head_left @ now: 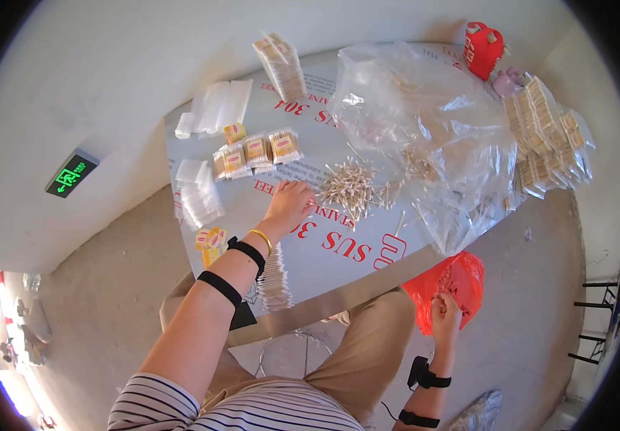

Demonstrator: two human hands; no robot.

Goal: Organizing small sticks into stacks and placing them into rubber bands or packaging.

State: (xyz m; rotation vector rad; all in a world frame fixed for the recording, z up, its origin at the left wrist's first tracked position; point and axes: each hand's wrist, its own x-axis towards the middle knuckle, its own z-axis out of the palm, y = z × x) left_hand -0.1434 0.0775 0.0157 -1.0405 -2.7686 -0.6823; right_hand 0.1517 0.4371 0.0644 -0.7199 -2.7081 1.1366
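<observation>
My left hand (292, 203) rests low over the table, fingers bent and drawn together, at the left edge of a loose heap of cotton swabs (353, 188). Whatever lies under its fingers is hidden. Off the table's front right edge, my right hand (445, 313) is closed in a pinch above an open red plastic bag (419, 291); I cannot make out what it holds. A row of stacked swabs (274, 280) lies beside my left forearm. Beyond the left hand sit filled packs of swabs (257, 151) with yellow labels.
Flat clear bags (198, 192) and more clear sleeves (225, 104) lie at the left. Small yellow cards (211, 243) are near the left edge. A large clear plastic bag (425, 108) covers the back right, beside bundled swab packs (547, 136) and a red bag (483, 50).
</observation>
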